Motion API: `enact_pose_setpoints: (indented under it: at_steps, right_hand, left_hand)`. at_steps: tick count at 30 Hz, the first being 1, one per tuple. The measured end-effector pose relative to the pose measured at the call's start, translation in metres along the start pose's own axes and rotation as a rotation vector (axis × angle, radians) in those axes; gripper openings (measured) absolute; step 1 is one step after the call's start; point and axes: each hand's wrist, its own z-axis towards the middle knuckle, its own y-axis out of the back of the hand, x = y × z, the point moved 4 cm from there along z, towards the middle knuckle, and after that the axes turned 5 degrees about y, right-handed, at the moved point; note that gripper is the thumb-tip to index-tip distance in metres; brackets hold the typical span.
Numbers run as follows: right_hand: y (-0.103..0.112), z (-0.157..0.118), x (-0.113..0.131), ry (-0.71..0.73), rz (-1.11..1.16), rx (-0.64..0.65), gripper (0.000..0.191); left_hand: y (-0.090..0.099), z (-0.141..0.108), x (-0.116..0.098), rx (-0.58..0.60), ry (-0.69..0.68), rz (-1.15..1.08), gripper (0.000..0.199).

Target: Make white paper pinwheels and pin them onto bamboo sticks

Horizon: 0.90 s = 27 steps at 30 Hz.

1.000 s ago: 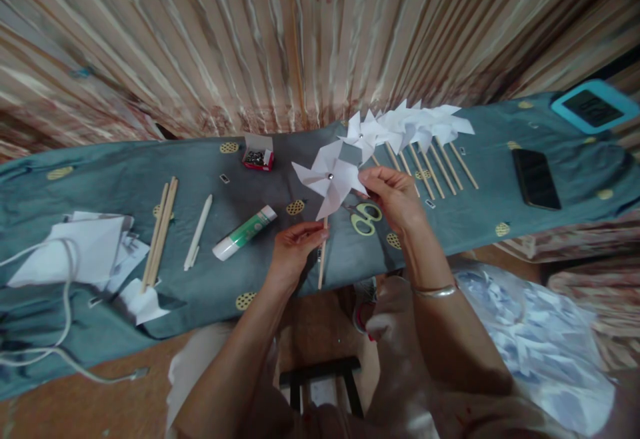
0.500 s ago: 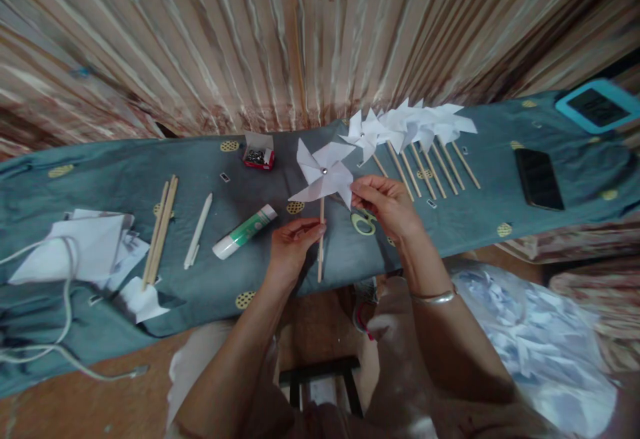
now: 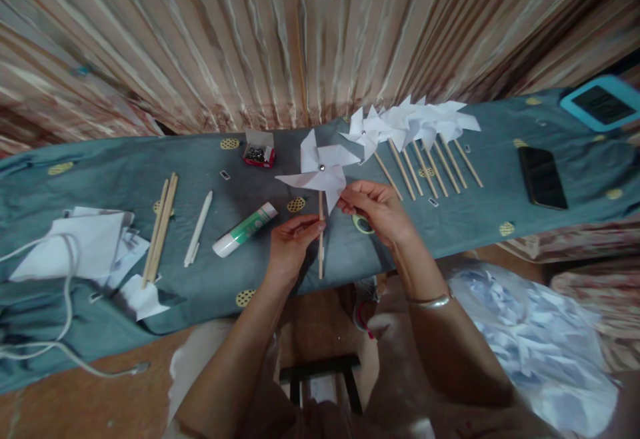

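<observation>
A white paper pinwheel (image 3: 323, 167) with a silver pin at its centre is held upright over the cloth-covered table. My left hand (image 3: 295, 242) pinches its wooden stick (image 3: 321, 252) below the blades. Beside the lower right blade, my right hand (image 3: 373, 207) has its fingertips pressed together at the paper edge; whether they grip it is hard to tell. Yellow-handled scissors (image 3: 363, 224) lie partly hidden behind that hand. Several finished pinwheels (image 3: 367, 132) lie in an overlapping row at the back right. A small red box (image 3: 259, 154) of pins is open behind the glue stick (image 3: 245, 229).
On the left lie a white pen (image 3: 199, 229), wooden sticks (image 3: 161, 229), stacked paper (image 3: 83, 246) and a white cable (image 3: 67, 299). A black phone (image 3: 543, 178) and a blue-framed device (image 3: 603, 104) are at the right. A plastic bag (image 3: 535, 339) of paper stands below the table.
The pinwheel's blades have turned slightly on the stick. My right hand has moved a little left and down with the blade edge. My left hand has stayed on the stick.
</observation>
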Motion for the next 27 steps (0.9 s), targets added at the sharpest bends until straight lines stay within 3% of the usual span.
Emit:
enact_pose_setpoints:
  at_steps: [20, 23, 27]
  right_hand:
    - [-0.008, -0.005, 0.001, -0.004, -0.045, 0.096, 0.04]
    - [0.006, -0.003, 0.006, 0.025, -0.073, 0.02, 0.042]
    - [0.032, 0.003, 0.013, 0.188, -0.07, -0.286, 0.04]
  left_hand:
    - [0.003, 0.001, 0.0, -0.012, 0.023, -0.026, 0.036]
    - [0.003, 0.0, -0.001, -0.014, 0.034, -0.027, 0.038]
    - [0.002, -0.001, -0.001, 0.024, 0.052, 0.002, 0.037]
